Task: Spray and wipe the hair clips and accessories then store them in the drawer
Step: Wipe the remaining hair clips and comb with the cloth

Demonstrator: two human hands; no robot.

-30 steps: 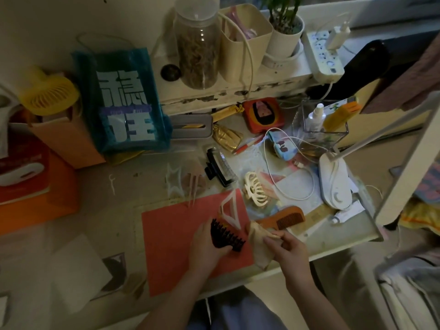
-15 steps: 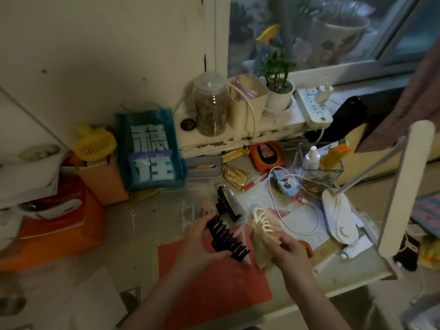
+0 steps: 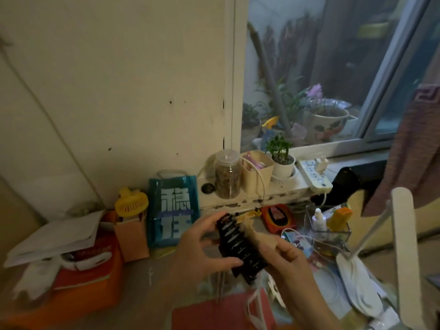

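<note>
Two hands are up over the tabletop [image 3: 133,282]; the left hand [image 3: 192,248] holds one black hair clip [image 3: 240,248] in a curled grip, fingers on its top end and thumb near its lower end; the clip is in the air, tilted, with its rows of teeth facing up; the right hand [image 3: 288,260] pinches one tan cloth [image 3: 256,234] in a closed grip and presses it against the right side of the clip.

Below the hands lies one red mat [image 3: 214,315]; one white clip [image 3: 256,306] rests on its right part, though it is blurry.

At the back, on one white ledge [image 3: 250,198], stand one clear jar [image 3: 227,175], one cream box [image 3: 257,171], one small plant in a white pot [image 3: 282,160] and one white power strip [image 3: 314,175]; left of the ledge stands one blue bag [image 3: 172,210] with white letters; beside it is one yellow fan [image 3: 131,202]; further left is one orange box [image 3: 90,282] with papers on top.

On the right sit one clear tray [image 3: 331,234] with one small white bottle [image 3: 319,220] inside, one red case [image 3: 278,217] and one white lamp [image 3: 404,258].
</note>
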